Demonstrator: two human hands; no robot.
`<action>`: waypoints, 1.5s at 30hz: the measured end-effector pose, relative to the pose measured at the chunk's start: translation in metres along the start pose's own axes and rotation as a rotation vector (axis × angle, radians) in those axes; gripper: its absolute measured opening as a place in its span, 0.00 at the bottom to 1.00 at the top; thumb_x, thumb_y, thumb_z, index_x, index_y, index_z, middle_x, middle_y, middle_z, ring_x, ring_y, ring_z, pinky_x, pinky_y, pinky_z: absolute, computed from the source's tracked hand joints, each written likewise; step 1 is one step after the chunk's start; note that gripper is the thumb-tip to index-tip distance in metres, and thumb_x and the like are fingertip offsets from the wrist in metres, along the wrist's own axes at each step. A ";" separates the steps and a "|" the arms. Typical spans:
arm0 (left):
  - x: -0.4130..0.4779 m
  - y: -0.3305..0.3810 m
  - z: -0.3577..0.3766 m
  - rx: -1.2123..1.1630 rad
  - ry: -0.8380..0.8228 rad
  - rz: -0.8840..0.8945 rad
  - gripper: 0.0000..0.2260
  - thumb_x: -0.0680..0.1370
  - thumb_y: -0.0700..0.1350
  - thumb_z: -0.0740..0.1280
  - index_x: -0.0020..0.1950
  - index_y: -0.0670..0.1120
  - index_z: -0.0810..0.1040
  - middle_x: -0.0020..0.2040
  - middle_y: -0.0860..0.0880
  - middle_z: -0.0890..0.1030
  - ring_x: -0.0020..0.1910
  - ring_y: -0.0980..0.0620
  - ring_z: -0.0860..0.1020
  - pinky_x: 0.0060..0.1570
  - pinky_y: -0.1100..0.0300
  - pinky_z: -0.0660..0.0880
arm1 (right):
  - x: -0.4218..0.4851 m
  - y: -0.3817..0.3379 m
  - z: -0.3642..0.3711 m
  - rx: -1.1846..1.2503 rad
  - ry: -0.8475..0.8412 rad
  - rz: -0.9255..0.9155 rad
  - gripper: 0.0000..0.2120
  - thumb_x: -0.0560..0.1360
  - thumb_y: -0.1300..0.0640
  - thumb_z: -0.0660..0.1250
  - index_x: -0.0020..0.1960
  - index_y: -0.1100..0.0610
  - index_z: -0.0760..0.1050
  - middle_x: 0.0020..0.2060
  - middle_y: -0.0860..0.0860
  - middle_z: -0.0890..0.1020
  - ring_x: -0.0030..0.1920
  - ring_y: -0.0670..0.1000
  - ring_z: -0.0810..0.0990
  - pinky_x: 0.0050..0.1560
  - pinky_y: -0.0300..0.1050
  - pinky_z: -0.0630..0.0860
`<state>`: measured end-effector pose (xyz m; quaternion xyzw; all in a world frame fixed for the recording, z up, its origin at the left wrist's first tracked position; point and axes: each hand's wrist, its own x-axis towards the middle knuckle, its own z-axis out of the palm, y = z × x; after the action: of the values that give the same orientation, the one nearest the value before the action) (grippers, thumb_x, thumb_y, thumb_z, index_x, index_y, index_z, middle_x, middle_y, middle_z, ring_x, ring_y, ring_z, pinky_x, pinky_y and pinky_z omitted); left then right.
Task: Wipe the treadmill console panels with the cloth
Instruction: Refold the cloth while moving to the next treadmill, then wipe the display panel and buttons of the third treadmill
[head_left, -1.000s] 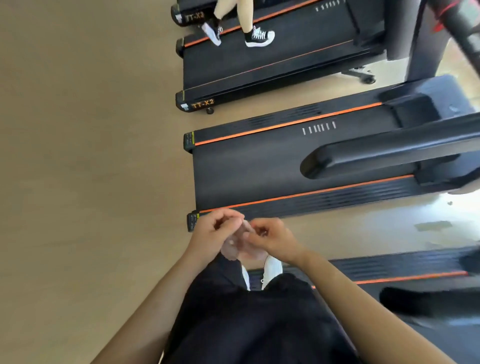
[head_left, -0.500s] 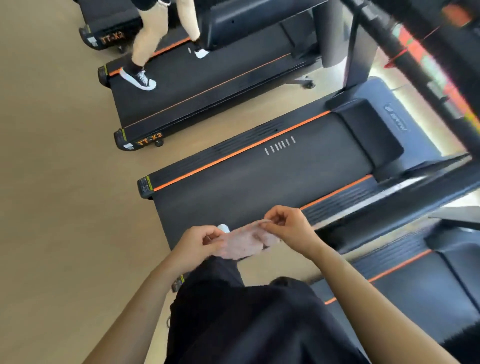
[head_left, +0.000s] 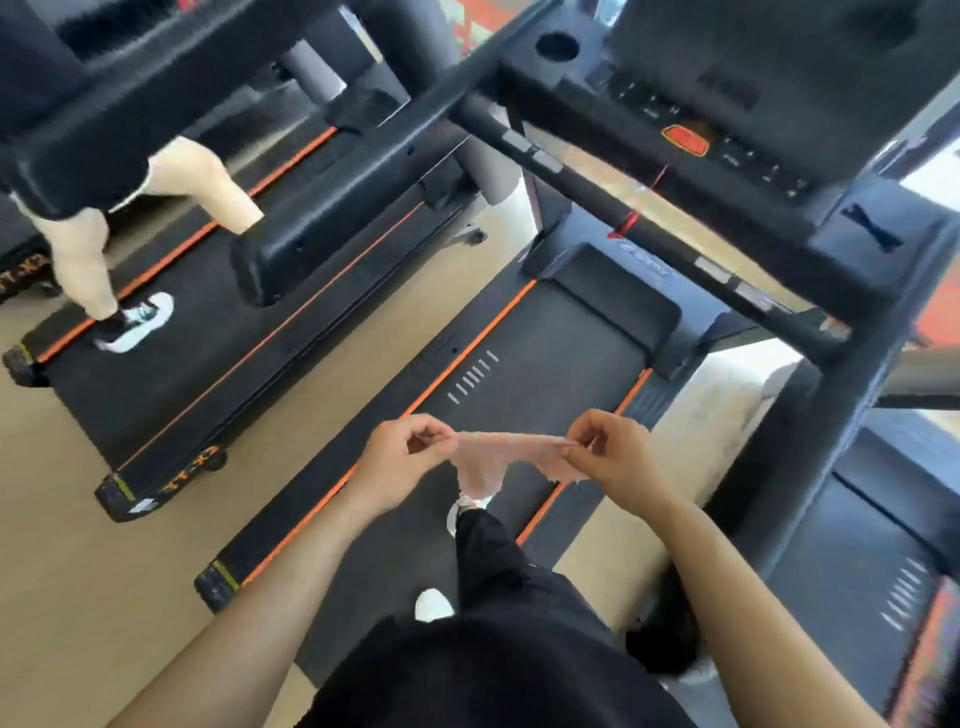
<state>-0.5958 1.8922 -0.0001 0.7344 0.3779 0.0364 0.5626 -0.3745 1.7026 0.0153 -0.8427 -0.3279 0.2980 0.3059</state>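
Observation:
A thin pale pink cloth hangs stretched between my two hands above the treadmill belt. My left hand pinches its left corner. My right hand pinches its right corner. The black treadmill console, with small buttons and a red-orange stop button, sits at the upper right, well beyond my hands. A black crossbar handle runs diagonally below the console, between it and the cloth.
I stand on a black belt with orange side stripes. Another person's legs walk on the neighbouring treadmill at the left. A third treadmill lies at the right. Tan floor fills the left side.
My hands have pulled apart and spread the bunched cloth out between them. The view has swung up and right, bringing the console and crossbar into sight.

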 end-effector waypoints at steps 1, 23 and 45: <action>0.022 0.011 -0.001 0.013 -0.007 0.026 0.06 0.78 0.43 0.74 0.45 0.55 0.85 0.42 0.59 0.86 0.40 0.62 0.80 0.45 0.69 0.74 | 0.013 0.002 -0.009 -0.005 0.029 -0.001 0.06 0.72 0.59 0.75 0.40 0.52 0.79 0.31 0.44 0.80 0.33 0.41 0.75 0.37 0.36 0.70; 0.403 0.253 -0.041 -0.106 0.064 0.389 0.09 0.79 0.39 0.71 0.47 0.54 0.83 0.39 0.61 0.85 0.39 0.60 0.80 0.43 0.62 0.79 | 0.310 -0.104 -0.236 0.182 0.592 -0.209 0.05 0.74 0.63 0.74 0.45 0.54 0.82 0.41 0.46 0.85 0.41 0.51 0.82 0.47 0.44 0.79; 0.698 0.419 -0.011 -0.241 0.054 0.446 0.05 0.80 0.48 0.71 0.50 0.48 0.85 0.45 0.51 0.86 0.47 0.49 0.83 0.54 0.48 0.80 | 0.583 -0.155 -0.370 -0.272 1.040 -0.242 0.06 0.78 0.64 0.67 0.53 0.58 0.80 0.56 0.51 0.81 0.60 0.49 0.78 0.63 0.45 0.76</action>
<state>0.1113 2.2826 0.1022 0.7259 0.2142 0.2240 0.6140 0.1827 2.1051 0.1845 -0.8671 -0.2635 -0.2401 0.3479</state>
